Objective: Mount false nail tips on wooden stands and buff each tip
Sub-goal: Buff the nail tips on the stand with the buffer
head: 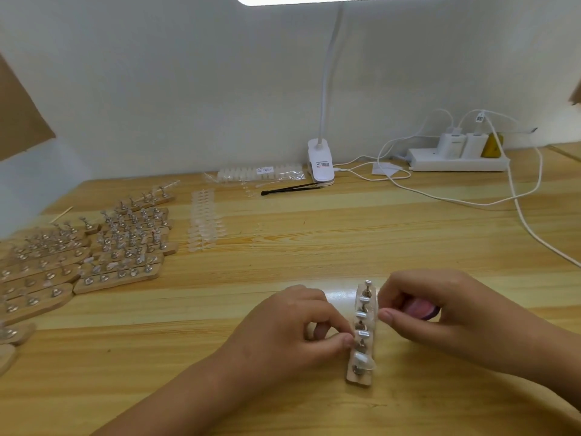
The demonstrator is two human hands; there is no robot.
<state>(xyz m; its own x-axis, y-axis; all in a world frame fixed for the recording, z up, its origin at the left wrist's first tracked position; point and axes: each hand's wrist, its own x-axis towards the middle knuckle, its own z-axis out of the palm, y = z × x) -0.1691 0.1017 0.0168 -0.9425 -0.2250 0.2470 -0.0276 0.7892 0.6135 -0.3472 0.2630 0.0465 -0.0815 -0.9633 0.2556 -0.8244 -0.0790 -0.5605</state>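
Left hand (295, 325) pinches the wooden stand (361, 377) lying between both hands; right hand (446, 313) grips pink buffer (419, 308).

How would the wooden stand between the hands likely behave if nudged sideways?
The wooden stand lies flat, long and low, so it would probably slide, not tip. It looks thin, hence likely light; the left hand pinching one peg may be steadying it.
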